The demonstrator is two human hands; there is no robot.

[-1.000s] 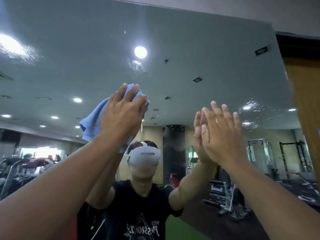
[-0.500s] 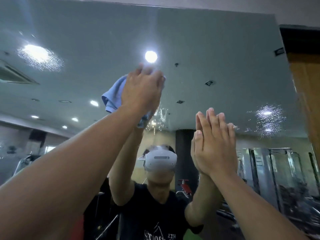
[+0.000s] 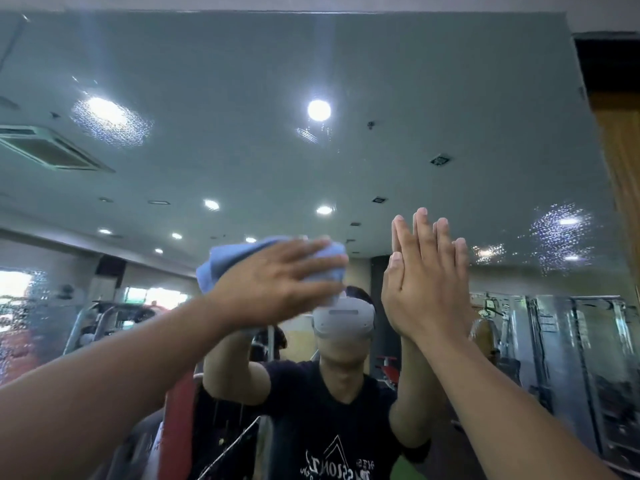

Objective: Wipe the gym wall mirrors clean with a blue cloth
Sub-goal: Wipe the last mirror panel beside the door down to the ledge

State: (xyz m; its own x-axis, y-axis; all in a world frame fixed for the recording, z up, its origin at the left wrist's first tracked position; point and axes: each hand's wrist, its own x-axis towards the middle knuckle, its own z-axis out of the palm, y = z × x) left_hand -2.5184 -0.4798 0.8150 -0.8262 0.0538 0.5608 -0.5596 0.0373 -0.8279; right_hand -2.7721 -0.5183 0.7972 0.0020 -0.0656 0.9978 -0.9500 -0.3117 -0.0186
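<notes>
The big wall mirror (image 3: pixel 398 71) fills the view and reflects the gym ceiling and a person wearing a white headset. My left hand (image 3: pixel 277 282) presses a bunched blue cloth (image 3: pixel 225 265) flat against the glass at centre, fingers stretched out toward the right. The cloth sticks out above and to the left of the hand. Just to the right, my right hand (image 3: pixel 426 282) lies flat on the mirror, fingers straight and pointing up, meeting its own reflection. It holds nothing.
Patches of water droplets sit on the glass at upper left (image 3: pixel 110 121) and at right (image 3: pixel 561 237). A wooden wall panel (image 3: pixel 623 174) borders the mirror's right edge. Gym machines show in the reflection low on both sides.
My left hand has swept the cloth down and rightward from near the bright ceiling-light reflection to the headset's reflection, fingers now pointing right. My right hand has stayed flat on the glass.
</notes>
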